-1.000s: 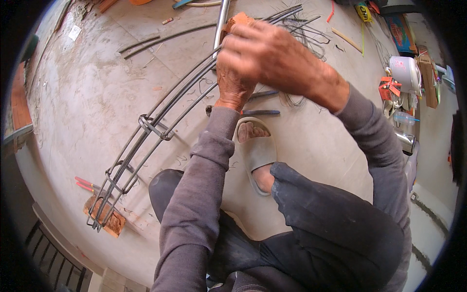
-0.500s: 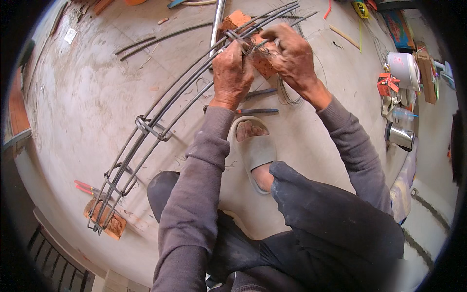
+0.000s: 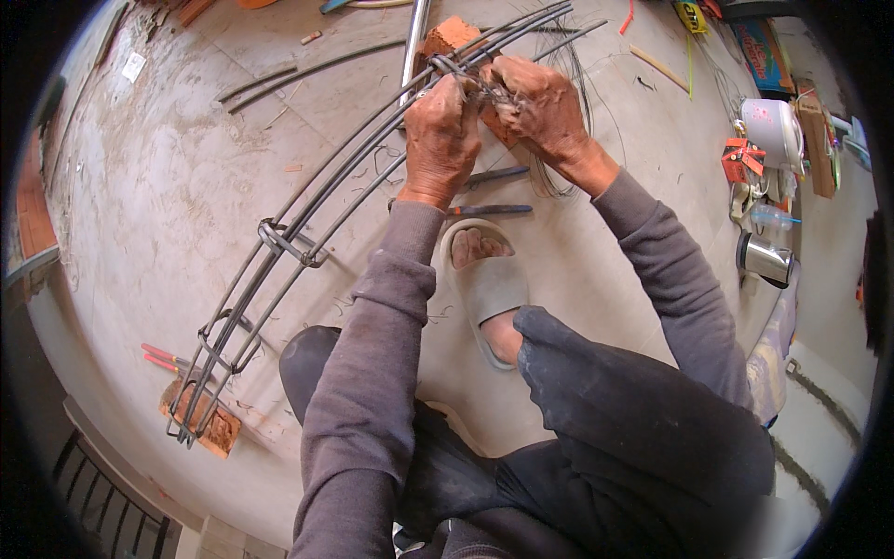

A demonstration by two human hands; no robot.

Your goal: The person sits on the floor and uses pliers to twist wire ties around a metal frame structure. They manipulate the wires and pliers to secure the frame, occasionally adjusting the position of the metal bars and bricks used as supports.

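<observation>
A long, narrow rebar cage (image 3: pixel 287 244) runs from upper right to lower left, its bars held by square stirrups. My left hand (image 3: pixel 441 135) is closed at the near side of its upper end, fingertips pinched on thin tie wire beside a stirrup (image 3: pixel 447 65). Just to the right, my right hand (image 3: pixel 545 104) is closed too, gripping the tie wire (image 3: pixel 494 93) between thumb and fingers. The exact wire ends are hidden by my fingers. An orange brick (image 3: pixel 453 35) lies beneath the cage there; another brick (image 3: pixel 219 430) supports its lower-left end.
Two dark-handled tools (image 3: pixel 494 211) lie between my hands and my sandalled foot (image 3: pixel 489 279). Red-handled pliers (image 3: pixel 163 357) rest by the lower brick. Loose bars (image 3: pixel 326 67) lie beyond the cage. On the right stand a white pot-like appliance (image 3: pixel 771 130) and a metal cup (image 3: pixel 768 259).
My right hand has shifted slightly left and down, its fingers curling more tightly over the wire. The left hand has barely moved, and the cage stays in place.
</observation>
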